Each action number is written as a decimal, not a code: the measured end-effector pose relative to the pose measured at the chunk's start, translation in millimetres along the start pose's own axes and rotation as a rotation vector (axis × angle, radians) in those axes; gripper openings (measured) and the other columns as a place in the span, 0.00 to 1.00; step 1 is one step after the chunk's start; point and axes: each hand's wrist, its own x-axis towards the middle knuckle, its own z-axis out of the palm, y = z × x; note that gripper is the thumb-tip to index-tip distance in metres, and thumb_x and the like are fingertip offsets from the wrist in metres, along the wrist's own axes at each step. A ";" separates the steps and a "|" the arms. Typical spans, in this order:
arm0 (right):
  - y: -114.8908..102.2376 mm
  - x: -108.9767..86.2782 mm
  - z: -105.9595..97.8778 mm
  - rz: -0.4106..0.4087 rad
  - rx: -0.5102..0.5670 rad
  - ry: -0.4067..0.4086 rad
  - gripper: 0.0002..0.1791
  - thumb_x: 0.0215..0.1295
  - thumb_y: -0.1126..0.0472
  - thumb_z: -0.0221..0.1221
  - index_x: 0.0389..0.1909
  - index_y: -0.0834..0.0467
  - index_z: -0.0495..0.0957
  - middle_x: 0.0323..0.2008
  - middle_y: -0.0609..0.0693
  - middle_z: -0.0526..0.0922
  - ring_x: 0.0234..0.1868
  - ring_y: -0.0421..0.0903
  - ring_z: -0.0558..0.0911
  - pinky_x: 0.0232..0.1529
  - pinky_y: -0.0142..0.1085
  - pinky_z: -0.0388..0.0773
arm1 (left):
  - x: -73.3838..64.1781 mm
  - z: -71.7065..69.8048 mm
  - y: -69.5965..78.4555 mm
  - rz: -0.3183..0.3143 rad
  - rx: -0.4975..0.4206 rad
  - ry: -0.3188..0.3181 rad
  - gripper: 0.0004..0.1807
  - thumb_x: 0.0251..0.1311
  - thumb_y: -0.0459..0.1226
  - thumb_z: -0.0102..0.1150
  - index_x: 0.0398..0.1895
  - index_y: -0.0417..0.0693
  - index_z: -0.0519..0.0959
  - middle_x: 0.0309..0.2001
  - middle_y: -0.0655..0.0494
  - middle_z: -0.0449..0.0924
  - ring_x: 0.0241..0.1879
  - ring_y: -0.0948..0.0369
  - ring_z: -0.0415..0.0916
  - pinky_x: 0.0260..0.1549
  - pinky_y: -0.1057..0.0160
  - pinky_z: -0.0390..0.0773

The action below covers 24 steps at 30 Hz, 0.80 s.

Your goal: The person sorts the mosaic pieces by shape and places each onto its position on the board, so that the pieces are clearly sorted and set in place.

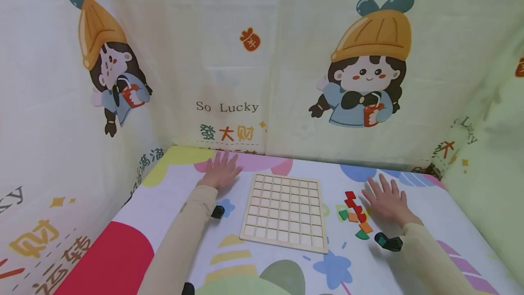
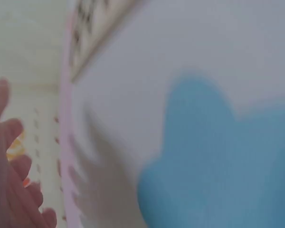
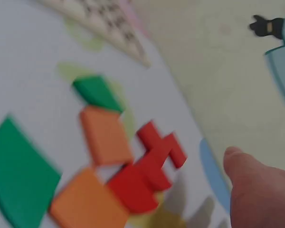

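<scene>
A light wooden grid board [image 1: 285,211] with square cells lies in the middle of the table. My left hand [image 1: 221,170], fingers spread, is to the left of the board's far corner and holds nothing. On the other side, my right hand [image 1: 386,198] is also spread, just right of a small group of coloured pieces. In that group are several red pieces [image 1: 350,195], orange squares [image 1: 365,227] and green pieces [image 1: 362,235], one of them a quarter-round. Neither hand touches the board or the pieces. The right wrist view shows the green quarter-round piece [image 3: 21,175] close up.
A white patterned cloth [image 1: 172,222] covers the table. Printed curtains [image 1: 286,67] hang behind it and along both sides. Each wrist bears a black camera, one of them the right wrist camera [image 1: 389,242].
</scene>
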 end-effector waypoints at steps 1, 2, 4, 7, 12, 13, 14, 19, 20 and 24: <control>-2.1 -1.3 -2.3 0.006 0.013 -0.006 0.44 0.72 0.37 0.44 0.76 0.61 0.44 0.73 0.72 0.32 0.68 0.79 0.32 0.60 0.77 0.29 | 0.6 0.8 3.9 0.040 -0.060 -0.005 0.37 0.74 0.59 0.28 0.79 0.49 0.47 0.78 0.42 0.34 0.75 0.39 0.28 0.70 0.36 0.33; -4.9 -2.6 -4.9 0.010 0.035 -0.014 0.43 0.72 0.37 0.43 0.76 0.62 0.45 0.73 0.72 0.32 0.68 0.80 0.32 0.60 0.77 0.30 | 0.8 1.6 8.3 0.082 -0.134 -0.014 0.37 0.74 0.58 0.31 0.78 0.48 0.49 0.78 0.42 0.36 0.75 0.40 0.29 0.71 0.37 0.35; -11.5 -5.9 -9.8 0.018 0.088 -0.022 0.42 0.74 0.38 0.40 0.75 0.65 0.47 0.72 0.74 0.33 0.68 0.80 0.33 0.61 0.77 0.32 | -0.4 3.8 17.0 0.162 -0.289 -0.034 0.34 0.75 0.53 0.39 0.76 0.45 0.55 0.77 0.42 0.40 0.76 0.42 0.33 0.72 0.40 0.39; -22.4 -11.4 -15.7 0.008 0.177 -0.021 0.42 0.75 0.38 0.38 0.74 0.68 0.49 0.72 0.75 0.35 0.68 0.79 0.34 0.63 0.75 0.32 | -5.6 9.0 26.2 0.231 -0.435 -0.041 0.29 0.70 0.46 0.53 0.70 0.43 0.67 0.76 0.47 0.51 0.76 0.47 0.42 0.73 0.46 0.47; -37.4 -22.6 -19.5 -0.004 0.320 -0.009 0.42 0.76 0.38 0.35 0.74 0.68 0.48 0.72 0.74 0.34 0.70 0.76 0.34 0.63 0.75 0.32 | -16.0 24.2 25.9 0.285 -0.441 0.001 0.19 0.61 0.41 0.65 0.54 0.43 0.80 0.68 0.50 0.68 0.70 0.50 0.60 0.69 0.51 0.60; -39.1 -24.7 -19.6 0.000 0.341 -0.008 0.42 0.76 0.38 0.34 0.74 0.68 0.48 0.73 0.73 0.34 0.70 0.76 0.33 0.62 0.76 0.33 | -17.8 27.1 24.6 0.290 -0.441 0.005 0.18 0.60 0.40 0.66 0.51 0.44 0.81 0.66 0.50 0.70 0.69 0.50 0.62 0.69 0.51 0.61; -40.9 -26.7 -19.7 0.001 0.358 -0.006 0.41 0.76 0.38 0.34 0.74 0.67 0.48 0.73 0.73 0.34 0.70 0.75 0.34 0.62 0.76 0.34 | -19.1 29.9 23.3 0.294 -0.449 0.009 0.16 0.59 0.40 0.67 0.49 0.44 0.82 0.65 0.50 0.72 0.68 0.50 0.63 0.68 0.52 0.62; -44.1 -33.1 -18.6 0.003 0.355 -0.008 0.42 0.76 0.38 0.34 0.75 0.66 0.47 0.74 0.71 0.35 0.71 0.74 0.35 0.61 0.76 0.38 | -22.3 37.6 18.1 0.305 -0.474 0.017 0.11 0.59 0.38 0.67 0.44 0.46 0.84 0.62 0.52 0.75 0.66 0.52 0.66 0.67 0.52 0.64; -44.2 -33.9 -18.5 0.003 0.353 -0.011 0.42 0.76 0.37 0.34 0.75 0.66 0.47 0.74 0.71 0.35 0.71 0.74 0.35 0.61 0.76 0.39 | -22.6 38.4 17.1 0.308 -0.471 0.019 0.11 0.59 0.38 0.67 0.44 0.46 0.84 0.61 0.52 0.75 0.66 0.52 0.66 0.66 0.52 0.65; -43.2 -34.8 -17.6 -0.003 0.345 -0.015 0.41 0.76 0.38 0.36 0.75 0.65 0.47 0.74 0.71 0.37 0.71 0.74 0.37 0.61 0.76 0.41 | -24.6 39.6 14.9 0.306 -0.465 0.023 0.12 0.59 0.38 0.67 0.45 0.46 0.84 0.60 0.54 0.76 0.65 0.53 0.67 0.66 0.52 0.65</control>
